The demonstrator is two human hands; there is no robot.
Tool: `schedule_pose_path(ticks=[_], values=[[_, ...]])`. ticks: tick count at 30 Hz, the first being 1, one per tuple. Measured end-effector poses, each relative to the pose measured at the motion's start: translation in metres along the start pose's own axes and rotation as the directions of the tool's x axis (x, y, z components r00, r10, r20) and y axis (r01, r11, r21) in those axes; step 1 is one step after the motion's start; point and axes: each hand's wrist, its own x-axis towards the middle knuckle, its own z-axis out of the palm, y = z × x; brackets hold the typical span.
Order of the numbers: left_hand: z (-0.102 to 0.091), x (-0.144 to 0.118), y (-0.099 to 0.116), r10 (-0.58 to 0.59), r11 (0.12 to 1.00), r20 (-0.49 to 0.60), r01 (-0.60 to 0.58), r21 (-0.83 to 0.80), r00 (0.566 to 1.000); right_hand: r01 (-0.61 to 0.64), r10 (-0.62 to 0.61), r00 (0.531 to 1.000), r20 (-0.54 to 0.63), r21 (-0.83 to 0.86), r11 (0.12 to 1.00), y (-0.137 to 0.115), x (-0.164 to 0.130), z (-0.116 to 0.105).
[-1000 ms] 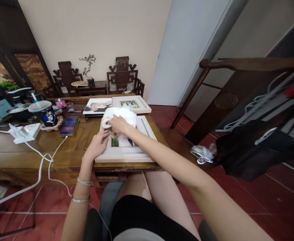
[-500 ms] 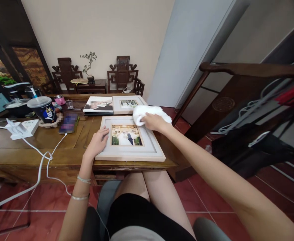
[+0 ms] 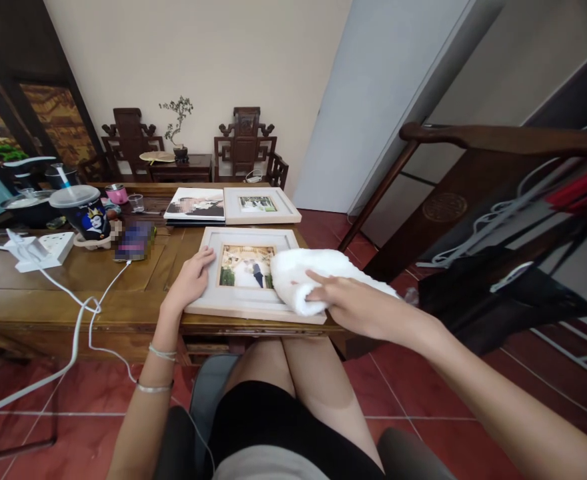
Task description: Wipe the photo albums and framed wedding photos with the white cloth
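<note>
A pale wooden picture frame (image 3: 253,308) with a wide white mount and a small wedding photo lies flat near the front edge of the table. My left hand (image 3: 189,279) grips its left side, fingers curled over the rim and thumb side toward me. In my right hand (image 3: 346,301) is a folded white fluffy cloth (image 3: 318,267), pressed on the frame's right part. The cloth hides the frame's right side and the photo's right edge, and its far end hangs past the table's edge.
Behind lie a second frame (image 3: 263,217) and a white photo panel (image 3: 196,203). To the left are a lidded drink cup (image 3: 87,217), a phone (image 3: 134,241), a power strip (image 3: 48,252) and trailing white cables. A wooden chair back (image 3: 443,193) stands at right.
My right hand has drawn the cloth from the frame's far right corner toward me, down its right side. My left hand stays on the left rim. The view has shifted slightly.
</note>
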Motion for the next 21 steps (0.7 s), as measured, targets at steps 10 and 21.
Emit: schedule_pose_path(ticks=[10, 21], values=[[-0.003, -0.001, 0.002, 0.017, 1.000, 0.045, -0.017, -0.001, 0.999, -0.216, 0.216, 0.975, -0.051, 0.007, 0.976, 0.043, 0.108, 0.003], [-0.002, 0.001, 0.017, 0.003, 0.999, 0.008, -0.002, -0.039, 1.000, -0.033, 0.033, 0.999, -0.012, -0.075, 0.997, 0.010, 0.029, 0.003]])
